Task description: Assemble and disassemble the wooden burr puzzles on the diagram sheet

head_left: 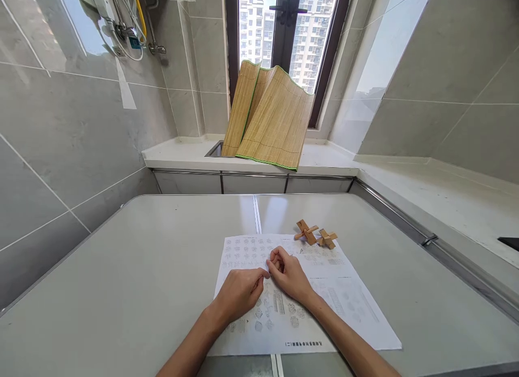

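Note:
My left hand and my right hand meet over a large printed sheet. The fingers of both are curled closed, with the fingertips almost touching. Anything pinched between them is too small or hidden to make out. Small line drawings, grids and a bold line of characters cover the white sheet. Past my right hand, a wooden puzzle piece cluster of crossed pieces lies at the sheet's far edge. A second, smaller crossed wooden cluster sits just to its right.
The pale table has a seam down its middle. A white ledge runs behind it, where a folded bamboo mat leans before the window. Cables and a pipe fitting hang on the left tiled wall.

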Action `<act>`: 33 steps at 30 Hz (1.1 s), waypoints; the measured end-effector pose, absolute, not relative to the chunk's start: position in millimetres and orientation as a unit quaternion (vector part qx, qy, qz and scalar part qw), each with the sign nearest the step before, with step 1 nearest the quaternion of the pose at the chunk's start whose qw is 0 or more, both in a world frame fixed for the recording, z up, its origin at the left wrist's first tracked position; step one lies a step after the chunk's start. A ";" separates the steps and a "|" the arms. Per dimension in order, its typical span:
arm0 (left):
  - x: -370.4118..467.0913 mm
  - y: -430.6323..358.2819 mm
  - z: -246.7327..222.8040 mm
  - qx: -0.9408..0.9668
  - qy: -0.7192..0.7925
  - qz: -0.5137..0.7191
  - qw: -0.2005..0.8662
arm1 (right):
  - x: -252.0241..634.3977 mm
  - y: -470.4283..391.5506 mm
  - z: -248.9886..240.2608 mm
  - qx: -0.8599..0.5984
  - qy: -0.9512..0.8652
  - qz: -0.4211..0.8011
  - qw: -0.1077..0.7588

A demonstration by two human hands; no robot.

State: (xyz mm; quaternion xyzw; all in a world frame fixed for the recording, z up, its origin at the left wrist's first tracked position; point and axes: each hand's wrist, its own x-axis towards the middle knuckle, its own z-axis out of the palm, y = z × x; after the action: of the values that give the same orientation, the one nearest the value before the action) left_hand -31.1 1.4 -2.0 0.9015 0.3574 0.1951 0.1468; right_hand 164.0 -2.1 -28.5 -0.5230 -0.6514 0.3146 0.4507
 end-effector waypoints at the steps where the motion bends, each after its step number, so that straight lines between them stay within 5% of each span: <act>1: -31.3 1.3 -2.2 0.901 0.358 0.195 0.148 | 163.9 -2.0 -28.2 -0.522 -0.652 0.315 0.451; 33: -31.1 1.3 -5.7 0.902 0.360 0.191 0.144 | 164.7 -2.6 -25.3 -0.524 -0.640 0.331 0.454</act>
State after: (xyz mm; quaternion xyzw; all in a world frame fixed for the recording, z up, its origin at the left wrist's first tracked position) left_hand -31.1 1.3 -5.7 0.9018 0.3603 0.1907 0.1436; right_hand 164.7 -2.6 -25.3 -0.5240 -0.6400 0.3309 0.4542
